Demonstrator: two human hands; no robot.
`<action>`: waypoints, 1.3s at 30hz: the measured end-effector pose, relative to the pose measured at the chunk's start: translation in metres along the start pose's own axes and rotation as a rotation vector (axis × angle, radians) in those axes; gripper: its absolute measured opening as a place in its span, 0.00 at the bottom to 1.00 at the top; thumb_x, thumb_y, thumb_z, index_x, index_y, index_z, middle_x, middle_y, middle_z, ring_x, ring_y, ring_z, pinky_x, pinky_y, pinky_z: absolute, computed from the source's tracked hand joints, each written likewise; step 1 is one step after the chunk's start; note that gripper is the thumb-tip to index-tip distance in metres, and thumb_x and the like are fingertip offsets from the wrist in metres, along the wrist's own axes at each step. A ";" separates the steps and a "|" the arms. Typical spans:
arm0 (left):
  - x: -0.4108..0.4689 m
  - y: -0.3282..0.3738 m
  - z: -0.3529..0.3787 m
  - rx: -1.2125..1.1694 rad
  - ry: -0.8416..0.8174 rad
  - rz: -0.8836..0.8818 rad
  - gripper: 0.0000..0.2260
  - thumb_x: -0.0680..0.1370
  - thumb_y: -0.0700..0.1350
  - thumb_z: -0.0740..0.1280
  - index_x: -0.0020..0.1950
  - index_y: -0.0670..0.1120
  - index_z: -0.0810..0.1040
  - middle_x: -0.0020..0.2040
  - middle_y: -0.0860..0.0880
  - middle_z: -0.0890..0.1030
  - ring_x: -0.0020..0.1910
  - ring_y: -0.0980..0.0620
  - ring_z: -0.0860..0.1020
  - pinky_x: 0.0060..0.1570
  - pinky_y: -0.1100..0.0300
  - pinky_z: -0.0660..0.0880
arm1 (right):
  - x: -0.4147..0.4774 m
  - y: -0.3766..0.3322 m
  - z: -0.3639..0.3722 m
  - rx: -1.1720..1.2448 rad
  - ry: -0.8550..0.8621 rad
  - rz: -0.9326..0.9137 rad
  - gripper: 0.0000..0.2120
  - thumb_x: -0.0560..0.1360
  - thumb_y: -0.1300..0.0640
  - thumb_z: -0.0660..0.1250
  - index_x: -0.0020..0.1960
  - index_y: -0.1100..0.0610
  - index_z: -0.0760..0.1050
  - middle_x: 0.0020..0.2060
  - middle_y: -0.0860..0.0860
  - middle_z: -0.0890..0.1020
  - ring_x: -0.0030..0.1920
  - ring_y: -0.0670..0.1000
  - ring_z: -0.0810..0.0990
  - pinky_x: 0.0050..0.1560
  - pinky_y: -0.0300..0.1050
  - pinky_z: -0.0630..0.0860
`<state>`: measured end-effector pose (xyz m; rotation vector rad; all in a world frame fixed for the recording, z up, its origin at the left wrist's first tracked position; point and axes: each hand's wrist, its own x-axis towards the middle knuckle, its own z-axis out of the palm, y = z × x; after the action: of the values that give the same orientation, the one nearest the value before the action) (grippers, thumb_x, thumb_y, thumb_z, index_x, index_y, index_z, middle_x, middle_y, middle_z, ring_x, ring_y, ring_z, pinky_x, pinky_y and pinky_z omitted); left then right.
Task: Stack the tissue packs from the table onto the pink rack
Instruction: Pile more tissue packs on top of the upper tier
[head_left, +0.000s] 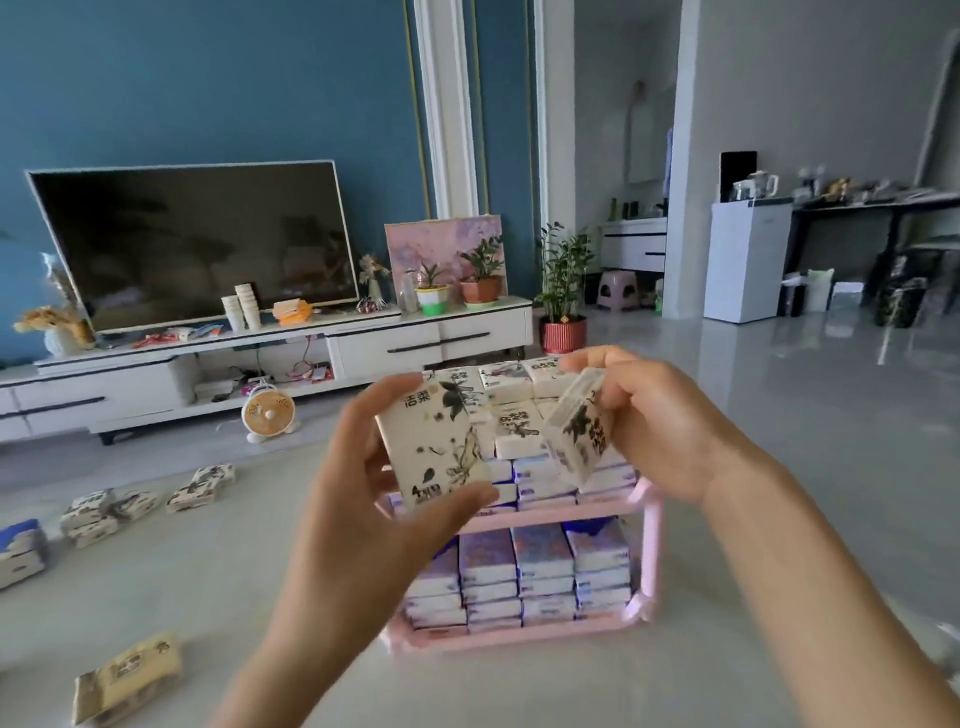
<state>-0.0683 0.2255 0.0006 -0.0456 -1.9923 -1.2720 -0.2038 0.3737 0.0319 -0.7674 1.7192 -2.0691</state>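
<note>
1. While both hands hover over the pink rack (647, 525), the left hand (358, 499) has its grip closed round an upright tissue pack (434, 447), and the right hand (670, 421) pinches a tilted tissue pack (576, 426).
2. Top rows (511, 405) already sit heaped high; one careless placement could topple neighbours.
3. That tilted pack might slide off.
4. Loose packs (109, 512) wait on the table.

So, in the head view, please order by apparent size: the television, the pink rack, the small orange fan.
1. television
2. pink rack, though it sits much nearer the camera, so true ranking against the television is unsure
3. orange fan
</note>
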 end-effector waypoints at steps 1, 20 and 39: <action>0.010 0.002 0.002 0.032 0.001 0.020 0.31 0.53 0.54 0.74 0.54 0.65 0.69 0.45 0.57 0.81 0.42 0.60 0.81 0.37 0.65 0.78 | 0.003 0.000 -0.011 0.003 0.036 0.003 0.14 0.71 0.72 0.50 0.48 0.60 0.70 0.40 0.55 0.70 0.40 0.50 0.69 0.37 0.42 0.66; 0.097 -0.035 0.066 0.755 -0.318 0.026 0.37 0.63 0.69 0.62 0.70 0.58 0.62 0.70 0.59 0.62 0.74 0.57 0.51 0.73 0.48 0.45 | 0.031 0.016 -0.066 -0.610 0.400 -0.532 0.15 0.72 0.63 0.68 0.51 0.44 0.73 0.51 0.50 0.76 0.48 0.40 0.74 0.50 0.30 0.68; 0.095 -0.051 0.058 1.098 -0.484 0.119 0.30 0.74 0.68 0.48 0.72 0.56 0.60 0.75 0.54 0.57 0.74 0.55 0.54 0.73 0.48 0.49 | 0.030 0.047 -0.048 -0.825 0.035 -0.452 0.19 0.72 0.64 0.67 0.60 0.49 0.76 0.57 0.36 0.73 0.55 0.24 0.63 0.53 0.15 0.56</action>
<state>-0.1898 0.2121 0.0076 0.0687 -2.7952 0.0503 -0.2598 0.3846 -0.0146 -1.4639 2.6414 -1.5395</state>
